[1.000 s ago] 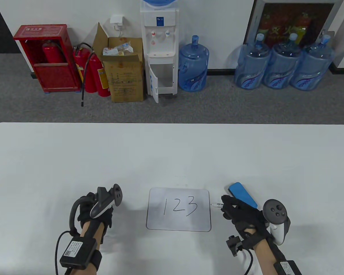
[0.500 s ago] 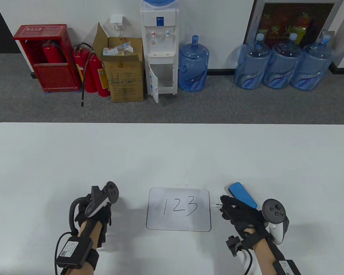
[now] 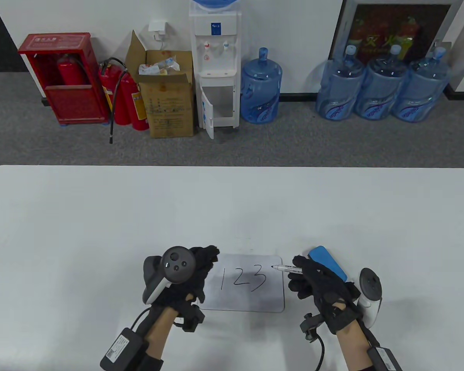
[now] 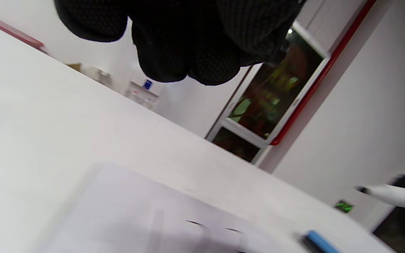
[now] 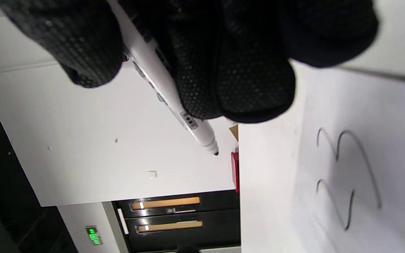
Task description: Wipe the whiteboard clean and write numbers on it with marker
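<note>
- We see the left hand [image 3: 195,270] now over the left edge of the board [image 3: 251,305]; half a second ago it sat well off to the left on the bench [image 3: 232,208]
- That hand holds nothing that we can see; its fingers hang loosely bunched in the left wrist view, and whether they touch the board we cannot tell
- The right hand [image 3: 313,280] has come in too, and it pinches the marker [image 3: 284,268] between thumb and fingers
- The marker's tip is uncapped and now reaches over the board's top right corner, where a moment ago it lay short of the right edge
- In the right wrist view the tip hangs clear of the surface, not touching
- The board lies flat at the near middle of the bench with 1, 2 and 3 written on it, the same as a second ago
- The blue eraser [image 3: 328,262] sits just behind the right hand, beside the board's right edge, untouched
- Our reading: the wiping looks done and three numbers are down, so both hands closing in suggests either another number or a steadying hold on the board
- Little room is left to the right of the 3, so a further number may want a fresh line below
- Watch the left hand near the 1: a gloved brush could smear wet ink
</note>
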Demonstrator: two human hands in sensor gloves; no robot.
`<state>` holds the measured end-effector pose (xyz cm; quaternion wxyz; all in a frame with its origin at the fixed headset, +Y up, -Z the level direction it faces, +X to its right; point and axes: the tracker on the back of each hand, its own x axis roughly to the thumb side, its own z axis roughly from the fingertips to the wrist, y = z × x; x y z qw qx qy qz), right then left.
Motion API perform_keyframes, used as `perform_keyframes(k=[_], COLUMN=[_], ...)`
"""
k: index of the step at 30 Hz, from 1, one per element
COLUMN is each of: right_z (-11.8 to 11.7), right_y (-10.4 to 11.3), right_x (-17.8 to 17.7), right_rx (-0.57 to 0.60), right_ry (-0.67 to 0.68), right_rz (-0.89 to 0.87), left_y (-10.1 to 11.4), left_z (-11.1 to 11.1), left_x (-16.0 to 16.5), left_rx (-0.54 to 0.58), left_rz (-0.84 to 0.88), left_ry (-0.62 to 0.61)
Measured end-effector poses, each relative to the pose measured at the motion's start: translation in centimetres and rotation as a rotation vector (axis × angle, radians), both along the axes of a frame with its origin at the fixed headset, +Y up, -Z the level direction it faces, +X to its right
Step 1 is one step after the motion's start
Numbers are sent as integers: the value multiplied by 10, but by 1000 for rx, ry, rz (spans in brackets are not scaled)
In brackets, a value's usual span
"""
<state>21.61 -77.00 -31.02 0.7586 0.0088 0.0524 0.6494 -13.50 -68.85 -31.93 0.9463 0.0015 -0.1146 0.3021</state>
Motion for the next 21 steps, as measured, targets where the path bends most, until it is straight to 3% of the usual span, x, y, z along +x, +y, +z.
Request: perform_keyframes(k=[8, 21], right_z=[2, 3], right_y=[-1, -2], right_x=[-25, -39], right_rx=[1, 4], right_ry=[88, 159], right_rz=[-19, -37], left_y=[-29, -34], left_z=[7, 10], left_x=[25, 34], left_rx=[-39, -21], left_rz=[171, 144], left_ry=[-146, -160])
